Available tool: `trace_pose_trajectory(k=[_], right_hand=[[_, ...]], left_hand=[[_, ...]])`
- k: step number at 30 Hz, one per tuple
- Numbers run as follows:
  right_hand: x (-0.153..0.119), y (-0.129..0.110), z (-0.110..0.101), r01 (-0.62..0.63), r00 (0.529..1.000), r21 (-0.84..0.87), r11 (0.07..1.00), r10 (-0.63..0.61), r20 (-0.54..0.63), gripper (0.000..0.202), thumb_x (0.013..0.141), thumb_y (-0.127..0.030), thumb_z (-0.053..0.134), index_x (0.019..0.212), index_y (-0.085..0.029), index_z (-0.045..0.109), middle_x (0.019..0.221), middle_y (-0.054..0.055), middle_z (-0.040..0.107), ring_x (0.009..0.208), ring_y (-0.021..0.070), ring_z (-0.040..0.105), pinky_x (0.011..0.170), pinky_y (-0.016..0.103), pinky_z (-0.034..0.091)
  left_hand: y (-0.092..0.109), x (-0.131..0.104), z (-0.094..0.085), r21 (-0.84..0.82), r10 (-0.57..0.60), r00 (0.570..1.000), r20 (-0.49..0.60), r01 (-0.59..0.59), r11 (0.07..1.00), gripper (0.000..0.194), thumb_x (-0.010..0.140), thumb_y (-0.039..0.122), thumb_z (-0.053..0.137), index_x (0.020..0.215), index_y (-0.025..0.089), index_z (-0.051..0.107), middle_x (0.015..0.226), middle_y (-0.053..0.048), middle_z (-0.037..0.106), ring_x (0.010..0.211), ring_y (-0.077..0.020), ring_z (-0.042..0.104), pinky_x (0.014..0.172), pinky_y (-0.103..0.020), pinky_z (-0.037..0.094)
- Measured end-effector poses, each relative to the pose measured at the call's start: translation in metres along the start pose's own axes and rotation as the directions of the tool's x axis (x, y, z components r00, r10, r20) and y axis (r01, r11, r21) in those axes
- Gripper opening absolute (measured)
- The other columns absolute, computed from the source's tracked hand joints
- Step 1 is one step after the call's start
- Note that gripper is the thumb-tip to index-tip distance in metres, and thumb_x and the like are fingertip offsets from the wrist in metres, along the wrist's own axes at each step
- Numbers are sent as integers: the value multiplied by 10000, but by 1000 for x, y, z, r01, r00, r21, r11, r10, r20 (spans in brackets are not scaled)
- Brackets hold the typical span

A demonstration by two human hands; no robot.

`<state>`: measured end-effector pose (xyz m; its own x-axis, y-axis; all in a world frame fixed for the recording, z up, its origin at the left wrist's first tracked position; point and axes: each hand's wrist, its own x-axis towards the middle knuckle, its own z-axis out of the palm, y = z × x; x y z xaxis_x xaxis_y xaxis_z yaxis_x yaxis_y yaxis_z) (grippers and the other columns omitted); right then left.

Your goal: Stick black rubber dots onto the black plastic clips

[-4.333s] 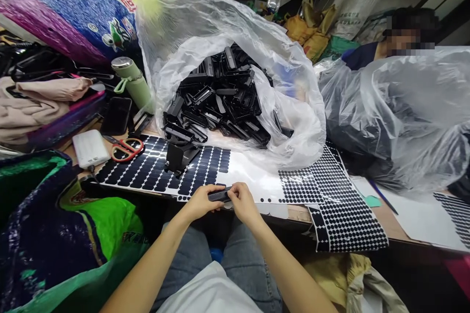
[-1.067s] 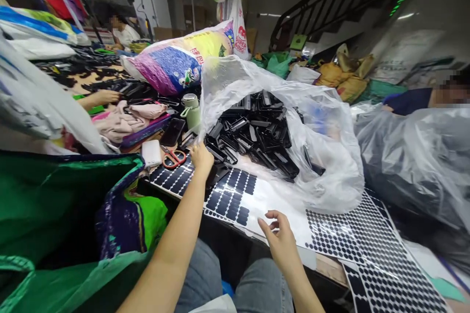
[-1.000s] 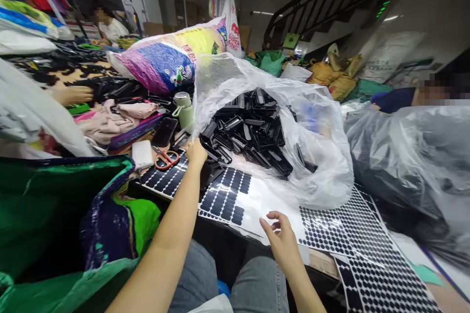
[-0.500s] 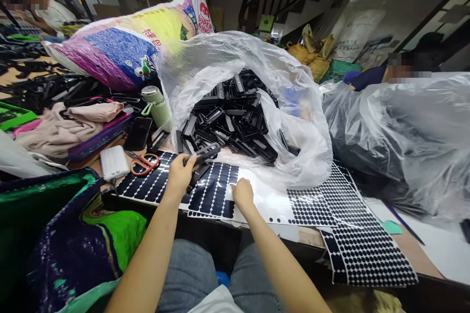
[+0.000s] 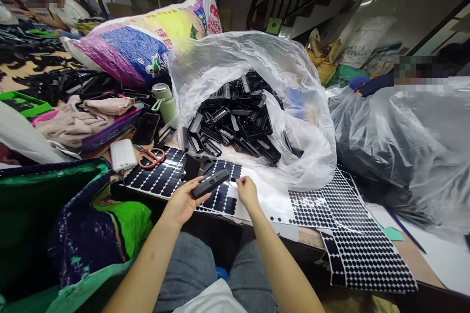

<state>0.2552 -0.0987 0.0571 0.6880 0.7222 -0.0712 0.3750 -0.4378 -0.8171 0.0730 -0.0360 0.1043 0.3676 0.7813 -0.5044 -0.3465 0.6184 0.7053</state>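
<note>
My left hand (image 5: 183, 200) is closed on a long black plastic piece (image 5: 210, 183), held tilted above the sticker sheets. Close to its far end, my right hand (image 5: 246, 191) pinches a small black sticker (image 5: 234, 180) between thumb and fingertips. Below both hands lies a sheet of dark rectangular stickers (image 5: 224, 205), its right part bare white backing. Behind them, a clear plastic bag (image 5: 304, 161) gapes toward me, with many similar black plastic pieces (image 5: 235, 120) heaped in it. More black pieces (image 5: 191, 167) rest on the sheet just beyond my left hand.
Red-handled scissors (image 5: 151, 158), a white power bank (image 5: 123, 155), a phone (image 5: 146, 128) and a green flask (image 5: 165, 105) stand to the left. Sheets of round black stickers (image 5: 362, 239) hang over the front edge at right. An open green-and-navy bag (image 5: 62, 225) is at lower left.
My left hand has turned palm-up, bringing the black piece lower and toward my right hand. My right hand has risen slightly from the sheet, and a small sticker now shows in its fingers.
</note>
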Motion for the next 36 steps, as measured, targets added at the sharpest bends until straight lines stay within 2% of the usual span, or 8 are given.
trace_pose_trajectory(k=[3,6,8,10,14,28,36], right_hand=[[-14,-13,-28,22,996,192,981,-38,80,236,767,-413,450,749,-186,514,801,46,581,725,160,538,677,306,443],[-31,-31,-56,-87,947,439,894,-63,315,262,696,-426,572,704,-171,512,976,66,566,783,143,536,738,313,461],[-40,-41,-69,-154,895,472,868,-80,439,263,665,-400,624,671,-165,507,977,61,559,781,135,531,765,324,462],[-46,-48,-75,-171,875,450,876,-75,478,255,668,-389,631,674,-163,511,866,37,558,754,129,521,767,329,466],[-52,-49,-79,-161,889,430,889,-59,455,259,676,-390,628,677,-161,508,770,8,511,739,124,496,751,319,479],[-60,-36,-79,-176,915,478,861,-36,402,276,659,-405,650,656,-165,513,753,-3,495,754,126,494,727,319,508],[-62,-34,-78,-132,931,460,878,-50,362,271,678,-411,634,684,-162,528,781,13,517,776,140,511,714,305,502]], left_hand=[[4,-10,-1,47,-43,999,3,43,998,169,765,72,514,821,110,669,998,-98,610,831,-180,610,674,-364,576],[8,-21,4,130,-85,995,59,77,989,143,755,100,551,823,117,676,1002,-93,615,840,-187,605,665,-363,576],[10,-28,8,185,-112,988,103,92,978,139,750,122,573,842,122,678,1003,-93,619,847,-193,603,651,-359,575],[10,-34,12,219,-134,982,135,102,970,147,752,140,582,865,126,675,989,-94,626,843,-194,604,648,-358,572],[9,-41,15,238,-165,973,164,123,964,159,767,162,575,895,132,664,939,-92,641,820,-190,613,669,-371,563],[3,-45,18,265,-196,965,174,146,953,172,793,149,545,929,120,646,941,-103,638,844,-195,609,686,-367,562],[2,-45,19,270,-200,963,183,146,952,179,796,165,546,935,122,649,951,-106,642,849,-197,612,695,-367,561]])
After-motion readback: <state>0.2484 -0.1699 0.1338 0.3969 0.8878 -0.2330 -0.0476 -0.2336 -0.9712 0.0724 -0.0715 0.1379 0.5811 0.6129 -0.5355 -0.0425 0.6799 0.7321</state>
